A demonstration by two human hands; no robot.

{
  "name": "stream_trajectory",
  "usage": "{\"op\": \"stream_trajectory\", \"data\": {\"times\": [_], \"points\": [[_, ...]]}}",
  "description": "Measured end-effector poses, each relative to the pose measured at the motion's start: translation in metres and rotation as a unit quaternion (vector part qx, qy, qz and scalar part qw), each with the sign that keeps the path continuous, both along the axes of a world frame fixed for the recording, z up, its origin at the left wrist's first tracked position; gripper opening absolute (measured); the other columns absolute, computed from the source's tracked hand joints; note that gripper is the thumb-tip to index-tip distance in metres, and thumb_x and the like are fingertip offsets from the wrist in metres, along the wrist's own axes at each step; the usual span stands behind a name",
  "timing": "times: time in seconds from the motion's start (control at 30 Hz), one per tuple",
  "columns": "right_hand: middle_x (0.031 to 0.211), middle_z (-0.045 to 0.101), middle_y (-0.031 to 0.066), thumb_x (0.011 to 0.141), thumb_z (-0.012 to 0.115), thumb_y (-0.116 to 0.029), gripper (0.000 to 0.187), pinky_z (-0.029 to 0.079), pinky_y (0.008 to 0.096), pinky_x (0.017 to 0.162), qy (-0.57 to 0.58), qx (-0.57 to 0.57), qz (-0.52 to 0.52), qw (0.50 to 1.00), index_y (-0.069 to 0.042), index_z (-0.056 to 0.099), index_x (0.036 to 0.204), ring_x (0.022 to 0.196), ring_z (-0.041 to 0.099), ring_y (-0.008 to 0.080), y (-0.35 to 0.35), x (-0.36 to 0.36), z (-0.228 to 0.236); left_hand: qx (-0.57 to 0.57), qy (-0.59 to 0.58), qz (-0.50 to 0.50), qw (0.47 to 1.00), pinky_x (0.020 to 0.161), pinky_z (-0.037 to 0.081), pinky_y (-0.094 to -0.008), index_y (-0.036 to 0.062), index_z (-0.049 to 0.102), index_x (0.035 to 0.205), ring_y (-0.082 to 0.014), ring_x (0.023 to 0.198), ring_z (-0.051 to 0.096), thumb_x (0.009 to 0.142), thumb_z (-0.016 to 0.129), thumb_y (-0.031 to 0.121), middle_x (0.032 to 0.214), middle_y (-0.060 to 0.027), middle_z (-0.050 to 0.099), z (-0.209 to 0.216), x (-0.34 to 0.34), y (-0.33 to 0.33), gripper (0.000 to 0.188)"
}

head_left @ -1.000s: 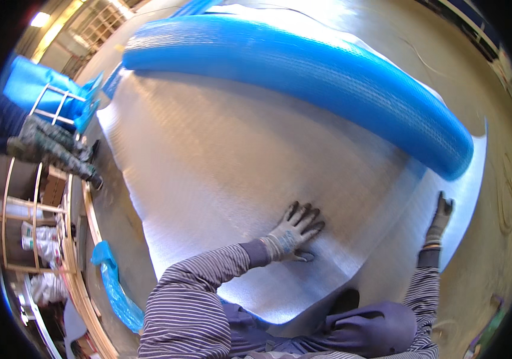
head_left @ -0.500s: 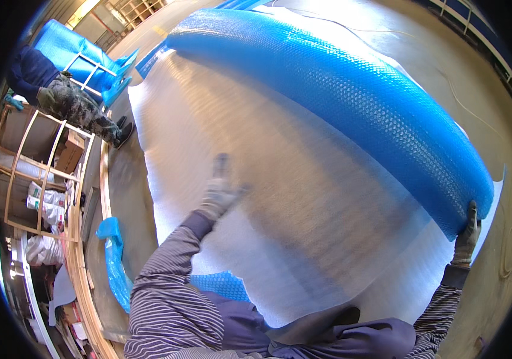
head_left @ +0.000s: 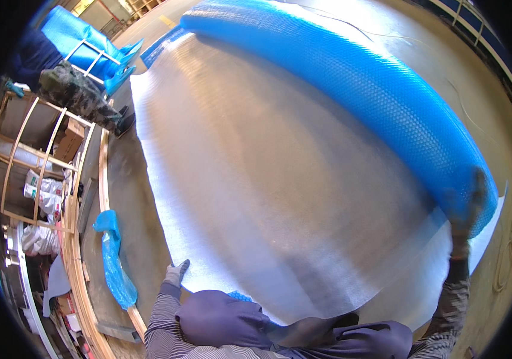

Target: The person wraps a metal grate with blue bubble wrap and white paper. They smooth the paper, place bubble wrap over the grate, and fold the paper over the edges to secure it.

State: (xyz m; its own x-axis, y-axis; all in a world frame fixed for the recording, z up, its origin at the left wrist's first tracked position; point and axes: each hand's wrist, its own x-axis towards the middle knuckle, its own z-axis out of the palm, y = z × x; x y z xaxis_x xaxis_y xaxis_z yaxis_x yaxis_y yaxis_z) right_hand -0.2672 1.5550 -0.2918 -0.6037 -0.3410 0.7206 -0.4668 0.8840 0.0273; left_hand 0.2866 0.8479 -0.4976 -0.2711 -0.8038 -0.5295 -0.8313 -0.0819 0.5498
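A thin, whitish foam-like sheet (head_left: pixel 250 155) spreads over the floor before me. Across its far and right side lies a long, thick roll of blue bubble wrap (head_left: pixel 363 84), bending toward the right. At the sheet's near left edge, my gloved left hand (head_left: pixel 176 274) is closed on the border, thumb on top. My right hand (head_left: pixel 466 206), also gloved, is at the near right end of the roll; motion smears its fingers. A small piece of blue bubble wrap (head_left: pixel 241 296) peeks out from under the sheet beside my knee.
At the left, a person (head_left: pixel 70 90) in camouflage trousers stands by a wooden frame (head_left: pixel 40 155) and more blue wrap (head_left: pixel 76 36). Long wooden strips (head_left: pixel 103 173) run along that side, with a crumpled blue plastic piece (head_left: pixel 114 263) on them. A cable (head_left: pixel 339 23) crosses the far floor.
My left hand has moved from above the sheet back to its near left edge and taken hold there. My right hand has shifted slightly up at the roll's end.
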Motion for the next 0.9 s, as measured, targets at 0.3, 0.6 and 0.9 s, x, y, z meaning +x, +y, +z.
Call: {"op": "stream_trajectory", "data": {"times": [0.3, 0.6, 0.9], "points": [[0.169, 0.019, 0.0098, 0.090, 0.071, -0.043, 0.085, 0.027, 0.0658, 0.117, -0.312, 0.256, -0.275, 0.873, -0.036, 0.024, 0.162, 0.152, 0.024, 0.0404, -0.103, -0.136, -0.014, 0.030, 0.116, 0.011, 0.993, 0.085, 0.057, -0.0363, -0.0029, 0.059, 0.130, -0.0204, 0.099, 0.067, 0.085, 0.084, 0.036, 0.115, -0.0108, 0.069, 0.076, -0.055, 0.030, 0.065], [0.165, 0.026, 0.0136, 0.085, 0.076, -0.048, 0.098, 0.024, 0.0640, 0.119, -0.221, 0.202, -0.278, 0.913, -0.024, 0.021, 0.163, 0.151, 0.028, 0.0388, -0.088, -0.141, -0.036, 0.149, 0.275, -0.178, 0.933, 0.087, 0.056, -0.0324, -0.0039, 0.061, 0.129, -0.0179, 0.099, 0.068, 0.091, 0.078, 0.028, 0.116, -0.0109, 0.071, 0.184, -0.170, 0.061, 0.052], [0.161, 0.033, 0.0150, 0.078, 0.083, -0.049, 0.105, 0.017, 0.0612, 0.124, -0.155, 0.096, -0.138, 0.974, -0.021, 0.026, 0.161, 0.150, 0.029, 0.0388, -0.070, -0.072, -0.047, 0.334, 0.248, 0.061, 0.907, 0.083, 0.060, -0.0478, -0.0016, 0.052, 0.132, -0.0284, 0.095, 0.070, 0.086, 0.081, 0.039, 0.113, -0.0169, 0.066, 0.096, -0.144, 0.007, 0.068]]}}
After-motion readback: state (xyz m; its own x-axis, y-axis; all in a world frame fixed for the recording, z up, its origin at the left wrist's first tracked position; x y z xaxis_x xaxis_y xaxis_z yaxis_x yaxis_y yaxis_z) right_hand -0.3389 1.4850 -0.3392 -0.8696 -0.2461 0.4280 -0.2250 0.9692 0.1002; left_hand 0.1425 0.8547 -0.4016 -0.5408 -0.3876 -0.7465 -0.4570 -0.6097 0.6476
